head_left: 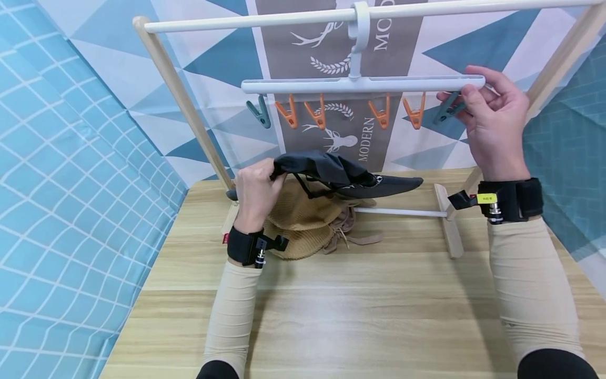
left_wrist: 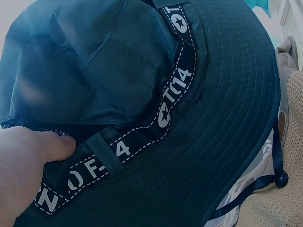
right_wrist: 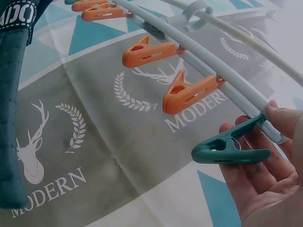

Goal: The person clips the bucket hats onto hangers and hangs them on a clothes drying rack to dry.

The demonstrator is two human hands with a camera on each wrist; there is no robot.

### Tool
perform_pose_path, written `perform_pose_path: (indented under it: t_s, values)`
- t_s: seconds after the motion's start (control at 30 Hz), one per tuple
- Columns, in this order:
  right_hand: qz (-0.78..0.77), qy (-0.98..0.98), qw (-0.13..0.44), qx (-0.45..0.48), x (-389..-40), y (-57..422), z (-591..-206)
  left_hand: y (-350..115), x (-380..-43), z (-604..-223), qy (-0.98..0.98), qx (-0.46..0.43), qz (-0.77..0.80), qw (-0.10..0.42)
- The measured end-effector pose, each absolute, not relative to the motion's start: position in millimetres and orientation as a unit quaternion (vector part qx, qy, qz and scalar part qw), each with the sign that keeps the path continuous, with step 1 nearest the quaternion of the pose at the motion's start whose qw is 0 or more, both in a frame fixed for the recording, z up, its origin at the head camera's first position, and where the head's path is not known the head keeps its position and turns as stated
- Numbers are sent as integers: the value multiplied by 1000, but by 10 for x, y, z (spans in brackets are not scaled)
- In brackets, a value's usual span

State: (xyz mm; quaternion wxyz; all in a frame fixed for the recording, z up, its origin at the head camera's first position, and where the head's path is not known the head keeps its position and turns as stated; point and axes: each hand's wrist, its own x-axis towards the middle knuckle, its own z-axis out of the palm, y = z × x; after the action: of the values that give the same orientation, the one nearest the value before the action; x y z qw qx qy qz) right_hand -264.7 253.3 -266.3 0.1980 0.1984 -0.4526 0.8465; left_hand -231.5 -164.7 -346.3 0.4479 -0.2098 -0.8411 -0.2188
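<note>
My left hand grips a dark bucket hat by its crown edge. In the left wrist view the thumb presses on the hat beside a printed band with white lettering. My right hand pinches the right end of a white clip hanger, thumb on the bar and fingers behind it. A green clothespin hangs at that end in front of the fingers. Several orange clothespins and another green clothespin hang along the bar.
The hanger hooks over a white rail on a wooden-legged stand. Tan woven hats with a ribbon lie on the wooden table below the dark hat. A lower white rod runs behind them. Patterned cloth hangs behind.
</note>
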Motion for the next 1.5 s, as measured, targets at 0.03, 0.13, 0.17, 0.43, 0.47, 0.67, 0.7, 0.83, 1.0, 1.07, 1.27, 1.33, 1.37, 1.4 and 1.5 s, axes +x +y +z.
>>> perform_pose_path:
  t_s: [0.03, 0.13, 0.17, 0.43, 0.47, 0.67, 0.7, 0.83, 1.0, 1.07, 1.27, 1.33, 1.37, 1.4, 1.5]
  values:
    - [851, -444, 199, 197, -2636, 2545, -2667, -1649, -2315, -3461, -841, -210, -219, 448]
    - [860, -425, 203, 195, -2609, 2570, -2687, -1650, -2311, -3457, -842, -209, -218, 446]
    - [864, -417, 202, 196, -2602, 2577, -2693, -1650, -2308, -3457, -843, -209, -218, 445]
    - [860, -422, 211, 195, -2570, 2607, -2719, -1637, -2306, -3458, -843, -212, -221, 442]
    - [860, -422, 212, 195, -2563, 2611, -2719, -1634, -2308, -3458, -842, -213, -221, 443]
    - [854, -429, 221, 193, -2492, 2604, -2735, -1617, -2312, -3454, -840, -215, -220, 446]
    - [848, -436, 230, 194, -2477, 2597, -2742, -1616, -2311, -3453, -841, -215, -219, 446]
    - [831, -452, 256, 197, -2398, 2556, -2763, -1614, -2300, -3456, -843, -214, -218, 443]
    - [813, -465, 283, 208, -2276, 2481, -2791, -1620, -2285, -3466, -846, -213, -215, 440]
    - [809, -463, 290, 217, -2226, 2453, -2798, -1620, -2281, -3470, -847, -214, -214, 438]
    - [803, -456, 285, 257, -2028, 2368, -2797, -1614, -2281, -3471, -848, -217, -212, 435]
    - [793, -471, 282, 264, -1946, 2334, -2792, -1610, -2284, -3469, -848, -216, -211, 436]
    - [787, -481, 281, 267, -1903, 2316, -2790, -1608, -2286, -3468, -847, -216, -211, 437]
    - [781, -491, 278, 269, -1864, 2297, -2791, -1606, -2286, -3468, -847, -216, -211, 438]
    - [764, -516, 270, 277, -1765, 2247, -2794, -1597, -2283, -3464, -846, -216, -210, 440]
